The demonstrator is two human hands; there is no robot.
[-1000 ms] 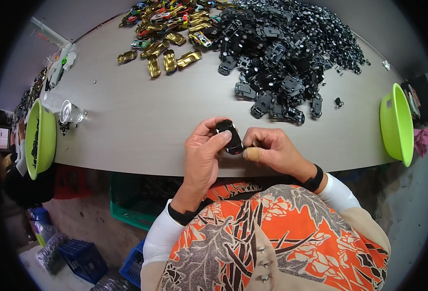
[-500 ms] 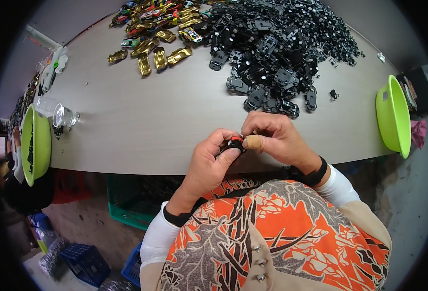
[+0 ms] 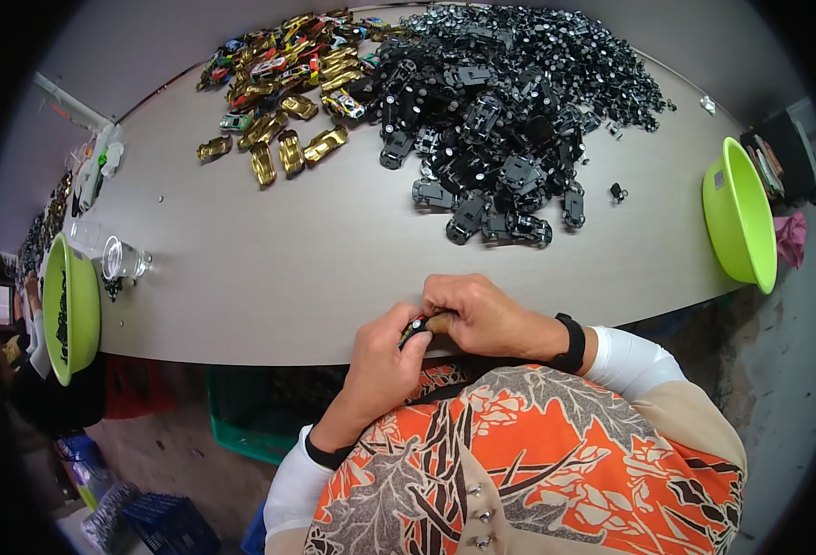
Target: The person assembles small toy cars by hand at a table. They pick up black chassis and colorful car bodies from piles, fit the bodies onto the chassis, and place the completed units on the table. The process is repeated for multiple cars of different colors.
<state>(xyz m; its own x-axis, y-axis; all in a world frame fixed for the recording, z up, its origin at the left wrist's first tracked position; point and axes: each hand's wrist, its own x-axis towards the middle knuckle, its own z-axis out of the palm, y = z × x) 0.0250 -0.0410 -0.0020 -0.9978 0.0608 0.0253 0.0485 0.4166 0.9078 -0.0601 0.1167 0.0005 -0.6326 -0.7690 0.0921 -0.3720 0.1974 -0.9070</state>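
At the near edge of the table, a small toy car [image 3: 412,330], dark with a bit of red, is held between my two hands. My left hand [image 3: 382,359] is closed round it, the thumb pressed along its side. My right hand [image 3: 488,319] is closed at the car's right end, with a tan wrapping on its thumb; its curled fingers hide that end. Beyond them lies a large heap of black toy car chassis [image 3: 473,120]. Left of that heap is a pile of gold and multicoloured toy car bodies [image 3: 290,153].
A lime-green basin [image 3: 79,310] holding dark parts stands at the left edge, beside a clear plastic cup [image 3: 126,259]. Another lime-green basin [image 3: 738,217] is at the right edge. One small black piece [image 3: 619,192] lies right of the heap. Below the table is a green crate [image 3: 237,435].
Both hands, still on the toy car, have come lower and a little left in the view. The right hand is turned more over the car. The whole view has also shifted slightly.
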